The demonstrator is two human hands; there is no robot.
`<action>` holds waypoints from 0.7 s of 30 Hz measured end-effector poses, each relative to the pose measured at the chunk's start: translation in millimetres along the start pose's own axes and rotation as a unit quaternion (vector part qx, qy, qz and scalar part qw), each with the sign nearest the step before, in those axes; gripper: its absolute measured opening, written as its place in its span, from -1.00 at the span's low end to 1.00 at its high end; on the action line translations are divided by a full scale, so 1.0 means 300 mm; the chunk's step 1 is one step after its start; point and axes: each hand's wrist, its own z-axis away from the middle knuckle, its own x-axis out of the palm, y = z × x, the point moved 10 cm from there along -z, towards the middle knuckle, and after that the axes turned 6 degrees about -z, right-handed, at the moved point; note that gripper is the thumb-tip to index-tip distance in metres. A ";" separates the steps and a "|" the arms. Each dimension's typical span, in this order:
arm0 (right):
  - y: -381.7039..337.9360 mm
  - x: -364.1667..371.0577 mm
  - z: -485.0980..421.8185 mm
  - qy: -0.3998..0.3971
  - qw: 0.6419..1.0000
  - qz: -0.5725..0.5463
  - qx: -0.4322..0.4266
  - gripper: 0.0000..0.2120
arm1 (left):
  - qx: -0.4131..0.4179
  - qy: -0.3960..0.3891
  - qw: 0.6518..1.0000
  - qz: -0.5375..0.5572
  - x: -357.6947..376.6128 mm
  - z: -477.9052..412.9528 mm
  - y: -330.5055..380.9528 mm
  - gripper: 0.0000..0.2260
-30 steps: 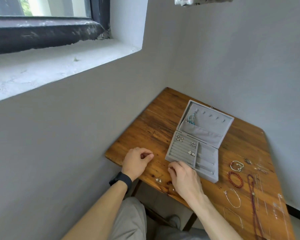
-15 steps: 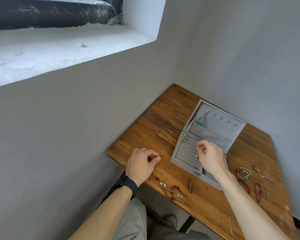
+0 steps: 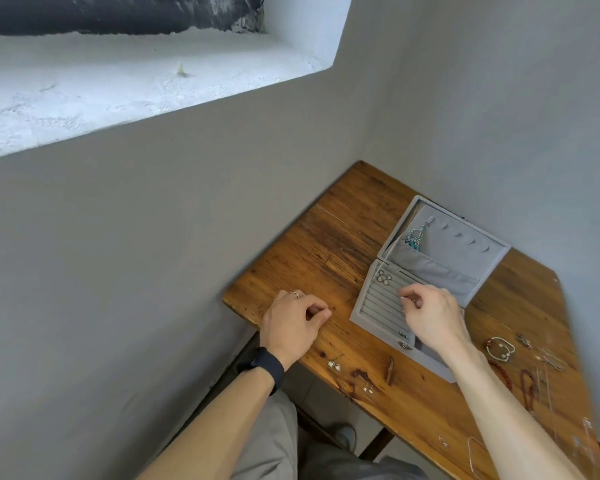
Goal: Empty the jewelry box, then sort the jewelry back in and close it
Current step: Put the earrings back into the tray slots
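The grey jewelry box (image 3: 492, 261) lies open on the wooden table (image 3: 343, 237), lid tilted back toward the wall. Turquoise earrings (image 3: 414, 237) hang inside the lid. Pale stud earrings (image 3: 383, 278) sit at the top of the ring slots. My right hand (image 3: 433, 317) hovers over those slots, and its fingertips pinch a small shiny earring. To the left of the box, my left hand (image 3: 293, 323) rests on the table with its fingers curled under; nothing shows in it.
Loose pieces lie near the table's front edge: a pair of earrings (image 3: 334, 365), tiny studs (image 3: 368, 388), dark red beads (image 3: 359, 375). Bracelets (image 3: 499, 348), a dark necklace (image 3: 529, 386) and thin chains (image 3: 549, 362) lie right of the box. Grey walls close in left and behind.
My right hand left the table's front edge and rose over the box's ring slots, fingertips pinched. The left hand stayed put. My view tilted down.
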 end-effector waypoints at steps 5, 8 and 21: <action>-0.015 0.043 0.017 -0.039 0.999 0.027 -0.019 -0.81 | 0.001 -0.001 1.000 -0.004 0.003 0.002 -0.004 -0.83; -0.023 0.053 0.023 -0.023 0.999 0.040 -0.029 -0.80 | 0.003 -0.006 1.000 -0.003 0.002 0.001 -0.002 -0.84; 0.185 -0.016 0.175 0.077 0.995 -0.016 0.060 -0.69 | 0.029 -0.075 0.994 0.074 0.017 -0.060 0.073 -0.86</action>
